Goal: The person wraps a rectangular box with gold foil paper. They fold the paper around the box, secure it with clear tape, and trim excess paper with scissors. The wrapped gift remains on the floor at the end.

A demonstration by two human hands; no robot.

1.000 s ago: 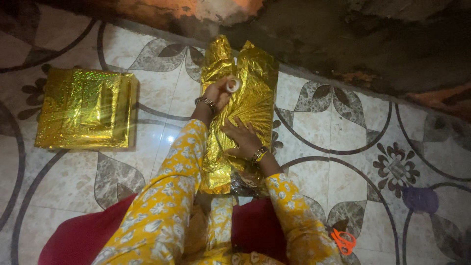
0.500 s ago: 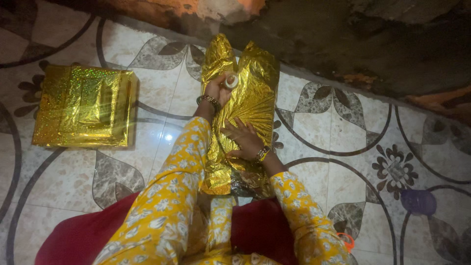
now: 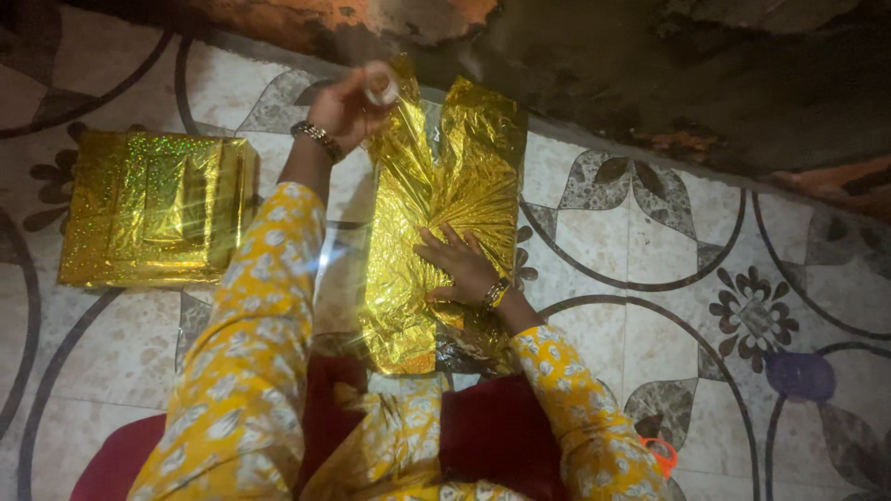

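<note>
Pressing down on a parcel wrapped in crinkled gold foil (image 3: pixel 445 213), the right hand (image 3: pixel 459 264) lies flat with its fingers spread, palm on the wrapping near the middle of the bundle. A beaded bracelet (image 3: pixel 495 293) sits at that wrist, and the sleeve above it is yellow with a pale flower print.

The left hand (image 3: pixel 345 107) is raised over the far left corner of the foil, fingers closed around a small roll of clear tape (image 3: pixel 380 83). The roll shows its round face and pale core toward the camera. Whether a strip of tape runs from the roll to the foil cannot be told in this light. A dark bracelet (image 3: pixel 316 139) circles the left wrist, and the left forearm in its yellow printed sleeve (image 3: pixel 251 325) stretches up along the left side of the parcel.

The gold parcel lies on a tiled floor (image 3: pixel 650 250) with grey leaf and flower patterns, its far end close to a rough dark wall (image 3: pixel 603 65). Its top flaps stand open and loose, with shiny folds running lengthwise.

To the left, well apart from the parcel, rests a finished box in glittering gold paper (image 3: pixel 153 209). An orange pair of scissors (image 3: pixel 661 455) shows at the lower right, partly hidden by the right sleeve. Red cloth (image 3: pixel 492 431) covers the person's lap.
</note>
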